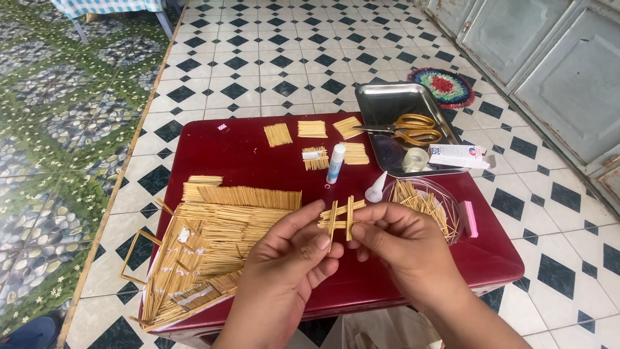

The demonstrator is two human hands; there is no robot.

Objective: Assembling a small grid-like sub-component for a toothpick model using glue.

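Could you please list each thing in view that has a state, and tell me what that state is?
left hand: pinching the stick lattice
right hand: pinching the lattice's other side
stick lattice: held up above the table
scissors: shut, lying in the metal tray
tape roll: lying flat in the tray
glue bottle: lying on the red table; whether capped, cannot tell
clear dish: holding loose sticks

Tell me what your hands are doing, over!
Left hand and right hand both pinch a small stick lattice above the red table. Stick house sits left. Nothing blocking.
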